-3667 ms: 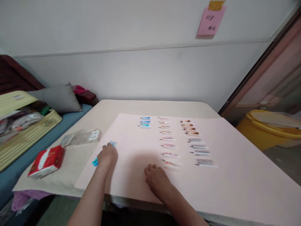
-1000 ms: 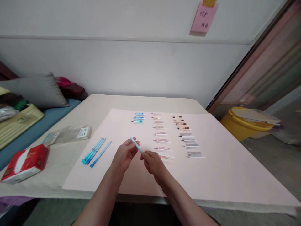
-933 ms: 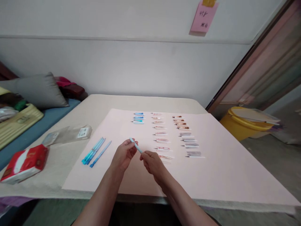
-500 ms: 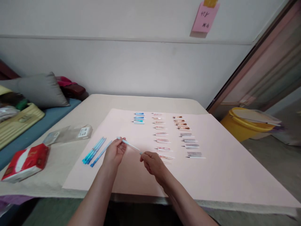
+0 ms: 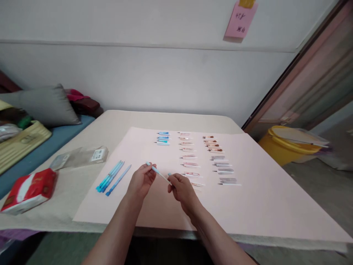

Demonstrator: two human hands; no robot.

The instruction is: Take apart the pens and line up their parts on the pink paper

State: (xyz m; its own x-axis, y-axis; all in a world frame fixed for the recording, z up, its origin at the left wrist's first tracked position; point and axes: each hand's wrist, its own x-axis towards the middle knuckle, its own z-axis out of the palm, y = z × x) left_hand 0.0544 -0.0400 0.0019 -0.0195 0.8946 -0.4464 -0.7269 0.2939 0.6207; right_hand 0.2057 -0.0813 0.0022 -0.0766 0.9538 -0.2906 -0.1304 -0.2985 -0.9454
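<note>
My left hand (image 5: 143, 179) is closed around a light blue pen barrel (image 5: 152, 167). From the barrel's lower end a thin white refill (image 5: 164, 178) runs into the fingers of my right hand (image 5: 182, 188), which is closed on it. A small light blue piece (image 5: 169, 174) sticks up at my right fingertips; its kind is too small to tell. Left of my left hand lie several blue pens (image 5: 110, 176), with one blue pen (image 5: 118, 180) a little apart. Beyond my hands are short blue pen parts (image 5: 163, 138) with refills beside them.
Rows of pinkish pen parts (image 5: 189, 156), brown ones (image 5: 213, 145) and grey ones (image 5: 224, 170) lie with refills on the pink sheet (image 5: 264, 206). A clear plastic bag (image 5: 79, 157) and a red tissue pack (image 5: 30, 191) are at left. A yellow bucket (image 5: 289, 147) stands at right.
Both hands have shifted slightly right, and the gap between them has narrowed, so less of the refill shows. The small light blue piece now stands higher above my right fingers.
</note>
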